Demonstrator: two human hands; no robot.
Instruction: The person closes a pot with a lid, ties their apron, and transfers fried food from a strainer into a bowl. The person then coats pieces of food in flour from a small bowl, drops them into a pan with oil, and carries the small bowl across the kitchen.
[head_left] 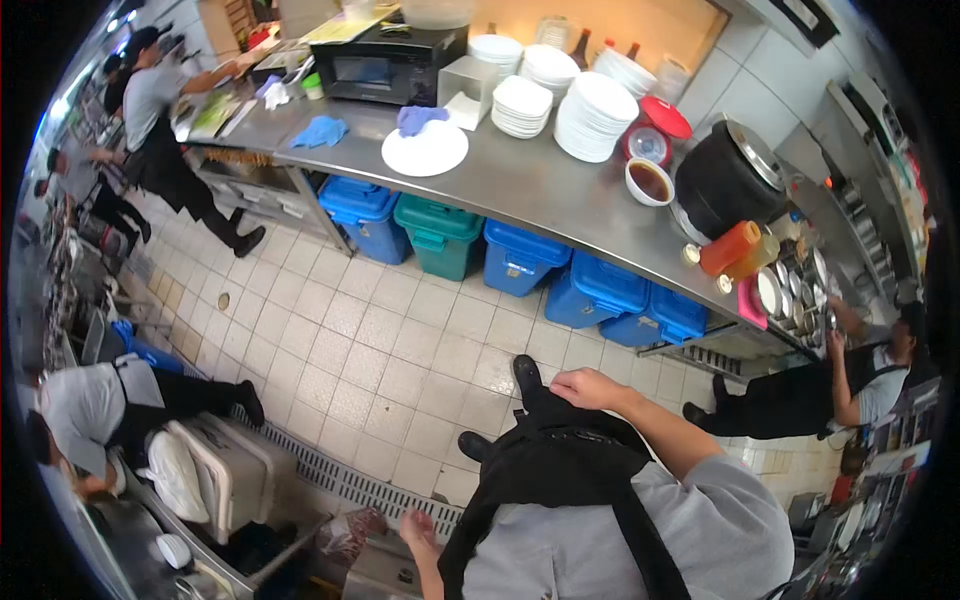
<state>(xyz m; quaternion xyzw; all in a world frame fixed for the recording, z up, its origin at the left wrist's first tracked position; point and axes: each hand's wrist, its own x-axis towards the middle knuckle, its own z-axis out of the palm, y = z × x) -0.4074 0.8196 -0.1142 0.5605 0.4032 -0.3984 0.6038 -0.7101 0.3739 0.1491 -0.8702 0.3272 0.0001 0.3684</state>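
Steel table (540,190) runs across twelve o'clock, with plate stacks (592,115) on top and blue bins (520,258) under it. A black apron (560,470) is at six o'clock. The right hand (590,388) lies flat on it, holding nothing. At seven o'clock the left hand (418,530) touches a metal box (385,572), fingers loose. No work looks started. The box is cut off.
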